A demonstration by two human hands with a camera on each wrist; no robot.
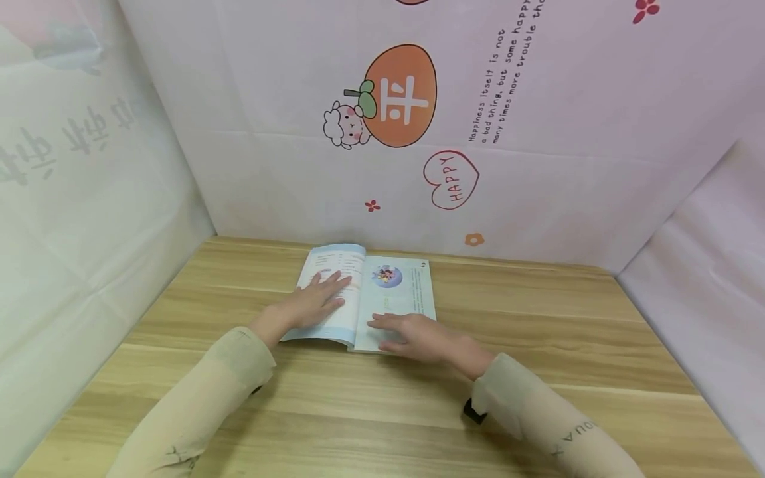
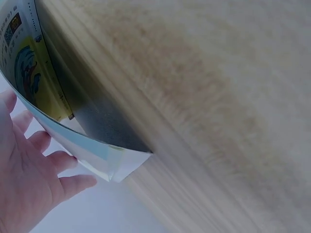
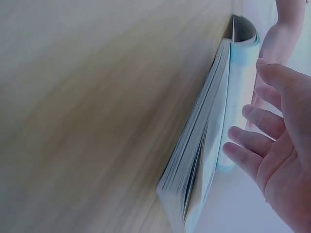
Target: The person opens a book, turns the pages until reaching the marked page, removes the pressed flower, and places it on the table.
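Note:
An open book (image 1: 397,302) lies on the wooden table, its left side bowed upward and its right side flat. Across the left page, which carries printed lines and blue bands, rests my left hand (image 1: 313,302) with fingers spread. My right hand (image 1: 415,337) is over the lower part of the right page, fingers extended and nothing held. In the left wrist view the left hand (image 2: 34,170) is beside the curved page, and a colourful cover shows under the bend. The right wrist view shows the right hand (image 3: 282,136) by the thick stack of pages (image 3: 199,131).
The wooden table (image 1: 538,318) meets a white printed cloth (image 1: 269,166) at the back, with more cloth on the left and right sides. A dark strap (image 1: 475,411) shows at the right cuff.

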